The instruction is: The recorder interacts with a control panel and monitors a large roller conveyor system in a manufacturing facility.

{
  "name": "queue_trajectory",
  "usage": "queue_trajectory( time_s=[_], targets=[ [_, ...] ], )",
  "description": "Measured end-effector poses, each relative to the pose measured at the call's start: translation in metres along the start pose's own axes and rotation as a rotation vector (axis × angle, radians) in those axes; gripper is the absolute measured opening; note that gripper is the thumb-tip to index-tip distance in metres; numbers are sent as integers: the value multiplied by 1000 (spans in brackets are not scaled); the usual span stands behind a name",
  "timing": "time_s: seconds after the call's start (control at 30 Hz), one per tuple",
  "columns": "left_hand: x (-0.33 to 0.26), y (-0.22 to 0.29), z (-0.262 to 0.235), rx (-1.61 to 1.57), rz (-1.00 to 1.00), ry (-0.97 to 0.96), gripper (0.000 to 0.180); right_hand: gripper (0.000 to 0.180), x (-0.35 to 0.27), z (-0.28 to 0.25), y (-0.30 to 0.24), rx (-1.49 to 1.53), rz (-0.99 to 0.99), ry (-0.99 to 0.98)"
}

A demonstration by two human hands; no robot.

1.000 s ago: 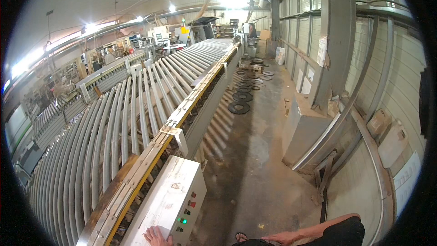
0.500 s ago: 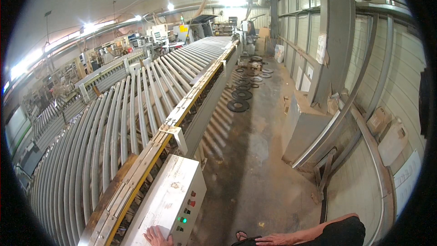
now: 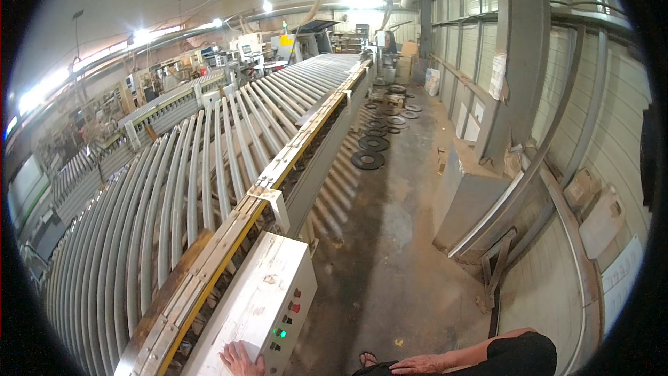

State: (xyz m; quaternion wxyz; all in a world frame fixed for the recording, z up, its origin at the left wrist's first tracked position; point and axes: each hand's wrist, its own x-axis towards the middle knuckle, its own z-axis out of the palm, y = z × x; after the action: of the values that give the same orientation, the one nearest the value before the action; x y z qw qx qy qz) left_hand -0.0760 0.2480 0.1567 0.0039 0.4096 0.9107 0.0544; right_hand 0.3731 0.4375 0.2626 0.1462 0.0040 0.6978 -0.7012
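Observation:
My left hand (image 3: 241, 360) lies with its fingers spread on the pale top of a control box (image 3: 268, 285). On the box's side are a lit green button (image 3: 282, 333), a red button (image 3: 294, 308) and several dark knobs. My right hand (image 3: 417, 364) rests flat on my dark-clothed leg (image 3: 525, 356), holding nothing that shows. A sandalled foot (image 3: 367, 358) appears beside it at the lower edge.
A long roller conveyor (image 3: 216, 160) with a yellow-edged side rail (image 3: 271, 176) runs along the left. Several black rings (image 3: 369, 159) lie on the floor ahead. At the right stand a grey column base (image 3: 459, 191), slanted metal bars, and a whitish jerrycan (image 3: 602, 219) by the wall.
The view has shifted slightly, so the scene sits a little further right. Both hands keep their places on the box and the leg.

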Motion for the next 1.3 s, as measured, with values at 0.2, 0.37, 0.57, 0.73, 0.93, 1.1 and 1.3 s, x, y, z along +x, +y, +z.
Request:
queue_trajectory(
  time_s=[0.2,0.37,0.57,0.73,0.93,1.1,1.3],
  targets=[
    [2,3,-5,-5,-3,-18,75,84,-4,-3,8,113,-114,-10],
    [2,2,-2,1,-5,-27,75,78,-3,-4,38,-49,-160,67],
    [4,6,-7,33,-16,-48,74,72,-3,-2,82,-250,-218,155],
    [4,4,-3,58,-12,-50,73,68,-5,-1,119,-412,-265,210],
    [3,8,-7,37,-22,-66,73,65,7,4,161,-603,-321,280],
    [3,6,-4,48,-23,-98,75,69,7,2,134,-648,-266,179],
    [4,6,-4,51,-21,-108,77,67,6,1,140,-646,-292,197]
  ],
)
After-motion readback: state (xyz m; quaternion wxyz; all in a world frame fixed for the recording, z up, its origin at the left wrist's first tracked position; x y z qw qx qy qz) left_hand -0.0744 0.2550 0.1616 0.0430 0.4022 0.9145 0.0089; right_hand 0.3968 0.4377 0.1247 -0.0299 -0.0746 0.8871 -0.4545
